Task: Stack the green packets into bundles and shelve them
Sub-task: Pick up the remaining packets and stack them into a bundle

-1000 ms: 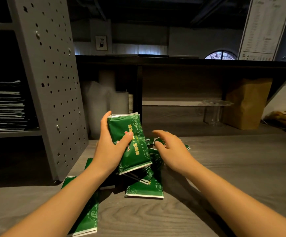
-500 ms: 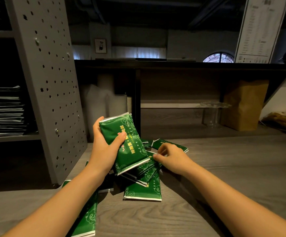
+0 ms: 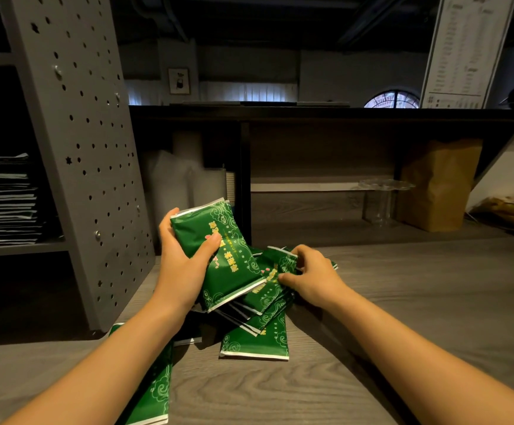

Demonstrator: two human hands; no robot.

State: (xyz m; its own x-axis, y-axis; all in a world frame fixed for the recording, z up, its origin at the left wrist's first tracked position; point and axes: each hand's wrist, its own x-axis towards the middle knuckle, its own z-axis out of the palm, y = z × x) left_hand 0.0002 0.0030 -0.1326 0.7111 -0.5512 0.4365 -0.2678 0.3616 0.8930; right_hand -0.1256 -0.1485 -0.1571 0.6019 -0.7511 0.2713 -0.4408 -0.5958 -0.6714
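My left hand [image 3: 182, 268] grips a small bundle of green packets [image 3: 219, 256], held tilted above the wooden counter [image 3: 403, 302]. Beside it my right hand [image 3: 314, 277] pinches the edge of another green packet [image 3: 280, 262] at the top of a loose pile of green packets [image 3: 258, 332] lying on the counter. One more green packet [image 3: 154, 394] lies under my left forearm, partly hidden. A grey perforated shelf panel [image 3: 90, 148] stands at the left, with a shelf [image 3: 19, 248] beside it.
A stack of dark flat sheets [image 3: 4, 200] fills the left shelf. Behind the pile stand white plastic-wrapped rolls [image 3: 173, 182] and a dark post [image 3: 245, 179]. A clear stand [image 3: 381, 204] and a brown paper bag [image 3: 437, 185] sit at the back right.
My right hand came down onto the pile and closed its fingers on a packet's edge, lifting it slightly. My left hand has kept its bundle in nearly the same place.
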